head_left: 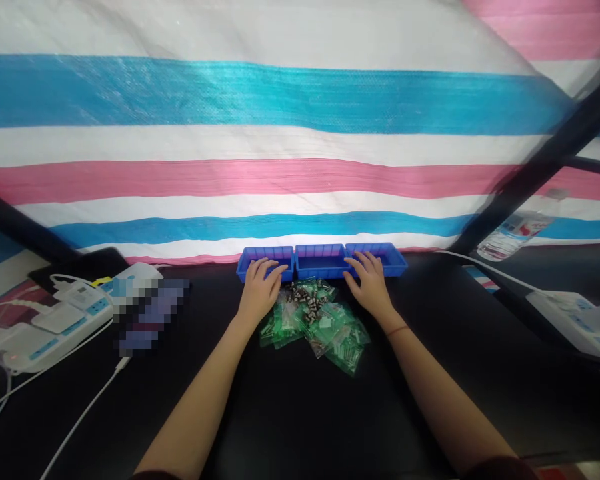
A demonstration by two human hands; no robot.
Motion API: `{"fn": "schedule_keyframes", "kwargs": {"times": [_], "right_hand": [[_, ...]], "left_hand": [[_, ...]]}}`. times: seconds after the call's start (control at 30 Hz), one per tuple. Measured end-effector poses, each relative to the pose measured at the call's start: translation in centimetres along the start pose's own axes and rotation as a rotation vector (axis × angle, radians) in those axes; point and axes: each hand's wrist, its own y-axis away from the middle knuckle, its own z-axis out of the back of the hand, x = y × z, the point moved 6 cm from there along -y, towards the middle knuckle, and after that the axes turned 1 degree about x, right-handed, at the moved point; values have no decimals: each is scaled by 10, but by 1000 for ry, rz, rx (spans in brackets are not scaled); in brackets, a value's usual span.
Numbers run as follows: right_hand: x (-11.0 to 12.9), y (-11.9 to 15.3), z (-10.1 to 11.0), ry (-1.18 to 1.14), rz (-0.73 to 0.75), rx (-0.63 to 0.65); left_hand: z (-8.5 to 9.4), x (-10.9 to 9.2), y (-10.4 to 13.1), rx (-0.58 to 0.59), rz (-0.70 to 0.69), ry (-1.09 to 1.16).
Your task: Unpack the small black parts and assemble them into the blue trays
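Note:
Three blue plastic bins stand in a row at the back of the black table. My left hand (261,287), fingers spread, is at the front of the left bin (286,275); whether it touches the rim I cannot tell. Over the front of the right bin (393,268) reaches my right hand (371,283), its fingers also apart and holding nothing. Between them is the middle bin (321,272). A heap of small clear and green plastic bags (325,327) lies between my forearms, some with small metal-looking parts inside.
On the left are a white power strip (55,333) with plugs, a blurred-out flat object (153,317) and a white cable (87,410). To the right stand a clear bottle (517,233) and another power strip (575,313), beyond a slanted black frame bar (525,170). Striped sheeting hangs behind.

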Motion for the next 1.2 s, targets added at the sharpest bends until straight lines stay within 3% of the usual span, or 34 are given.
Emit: {"fn": "schedule_keyframes", "kwargs": {"times": [0.07, 0.1, 0.17, 0.23, 0.33, 0.5, 0.63, 0.77, 0.97, 1.1, 1.2], "right_hand": [[13, 2, 10, -51, 24, 20], [22, 5, 12, -109, 56, 93], [42, 16, 8, -257, 144, 379], [58, 32, 1, -315, 197, 638], [67, 49, -11, -281, 209, 782], [67, 47, -24, -261, 181, 681], [71, 37, -17, -238, 241, 535], [72, 32, -9, -298, 254, 494], [61, 28, -1, -380, 116, 353], [60, 29, -2, -460, -13, 224], [61, 31, -7, -488, -122, 238]], "left_hand": [[11, -2, 3, 34, -16, 77], [13, -4, 6, 102, -36, 122], [8, -11, 17, 333, -103, 196], [0, -15, 31, 486, -108, 179], [-14, -17, 46, 556, -52, 127], [-24, -27, 47, 530, -72, 215], [-18, -34, 40, 457, -66, 265], [-15, -40, 36, 397, -45, 352], [-13, -42, 34, 342, 14, 493], [-16, -38, 34, 348, 124, 506], [-19, -33, 34, 308, 213, 539]]}}
